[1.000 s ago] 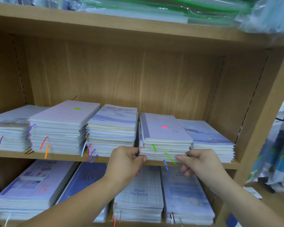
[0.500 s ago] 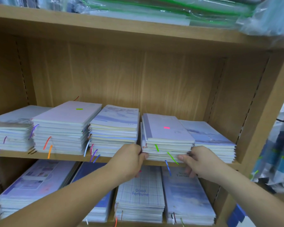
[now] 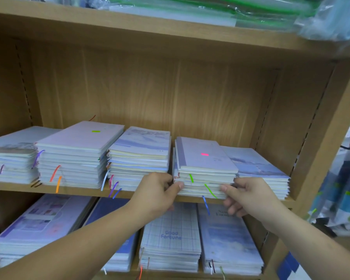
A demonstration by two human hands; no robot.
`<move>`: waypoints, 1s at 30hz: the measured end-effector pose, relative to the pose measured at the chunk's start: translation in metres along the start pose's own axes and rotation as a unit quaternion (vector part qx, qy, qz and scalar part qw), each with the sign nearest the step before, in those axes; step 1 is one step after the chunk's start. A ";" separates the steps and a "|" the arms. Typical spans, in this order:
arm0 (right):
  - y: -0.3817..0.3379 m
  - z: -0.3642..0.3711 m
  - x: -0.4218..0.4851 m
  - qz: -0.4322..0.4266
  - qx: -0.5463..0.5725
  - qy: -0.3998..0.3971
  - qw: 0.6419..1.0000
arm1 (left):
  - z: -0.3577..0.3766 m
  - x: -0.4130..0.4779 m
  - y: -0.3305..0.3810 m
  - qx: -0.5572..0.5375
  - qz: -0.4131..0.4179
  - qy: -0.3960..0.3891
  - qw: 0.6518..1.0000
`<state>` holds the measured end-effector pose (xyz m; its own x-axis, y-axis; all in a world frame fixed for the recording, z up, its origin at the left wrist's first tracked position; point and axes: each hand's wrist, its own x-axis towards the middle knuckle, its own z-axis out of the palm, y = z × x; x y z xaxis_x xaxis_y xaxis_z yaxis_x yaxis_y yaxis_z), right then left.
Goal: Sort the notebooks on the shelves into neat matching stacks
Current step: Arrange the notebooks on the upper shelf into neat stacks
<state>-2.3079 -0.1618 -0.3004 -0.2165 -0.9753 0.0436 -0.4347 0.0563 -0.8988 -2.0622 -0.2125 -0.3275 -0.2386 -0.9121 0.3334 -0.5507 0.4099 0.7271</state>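
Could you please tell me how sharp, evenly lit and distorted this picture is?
In the head view the wide-angle lens bows the upper shelf board; its light is soft and even, without glare on the notebook stack held between left hand and right hand; the plastic-wrapped packs at top right look smeared.

L hand (image 3: 156, 196), R hand (image 3: 251, 196) deeper round stack (image 3: 206, 166)

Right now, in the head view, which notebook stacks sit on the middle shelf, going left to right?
Grey-cover stack → green-tab stack → pale landscape-cover stack → pink-tab stack, gripped by left hand and right hand → blue-cover stack at the end.
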 end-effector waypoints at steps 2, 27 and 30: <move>0.001 0.004 0.002 0.001 0.026 0.017 1.000 | 0.004 -0.001 -0.001 -0.035 -0.016 0.017 0.999; 0.024 -0.002 0.016 -0.089 -0.170 0.067 0.979 | -0.002 -0.001 -0.003 0.130 0.026 0.025 0.991; 0.022 -0.007 0.021 -0.060 -0.243 0.043 0.967 | -0.007 -0.003 0.004 0.238 0.031 -0.020 0.971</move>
<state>-2.3276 -0.1792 -0.3161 -0.2019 -0.9607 0.1907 -0.8163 0.0574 -0.5748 -2.0582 -0.2082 -0.3219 -0.3095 -0.8893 0.3366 -0.8391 0.4220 0.3432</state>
